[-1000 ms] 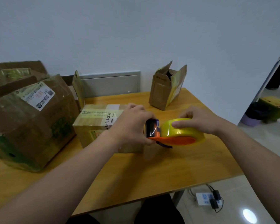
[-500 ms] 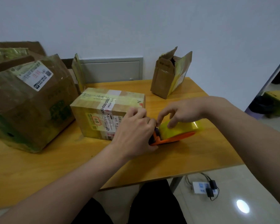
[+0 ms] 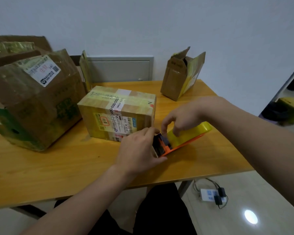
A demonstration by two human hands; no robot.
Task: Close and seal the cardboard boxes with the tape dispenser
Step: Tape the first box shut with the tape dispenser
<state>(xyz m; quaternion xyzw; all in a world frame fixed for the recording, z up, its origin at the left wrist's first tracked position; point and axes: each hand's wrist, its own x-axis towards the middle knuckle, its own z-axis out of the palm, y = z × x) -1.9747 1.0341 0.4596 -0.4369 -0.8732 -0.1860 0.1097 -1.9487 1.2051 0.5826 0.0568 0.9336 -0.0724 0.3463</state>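
Note:
An orange tape dispenser (image 3: 185,145) with a yellow tape roll (image 3: 199,129) lies on the wooden table (image 3: 58,167), just right of a closed, taped cardboard box (image 3: 117,114). My left hand (image 3: 139,150) grips the dispenser's front end by the cutter. My right hand (image 3: 180,119) hovers over the roll, its curled fingertips picking at the tape surface. A large box (image 3: 34,100) with raised flaps stands at the left. A small box (image 3: 182,73) with open flaps stands at the back right.
A grey wall panel (image 3: 119,68) sits behind the table. A power strip with plugs (image 3: 210,195) lies on the floor by the table leg. The table's right and front edges are close to the dispenser. My dark-trousered legs show below the front edge.
The dispenser came down from mid-air onto the table beside the taped box. My right hand shifted from gripping the roll to picking at its top near the cutter.

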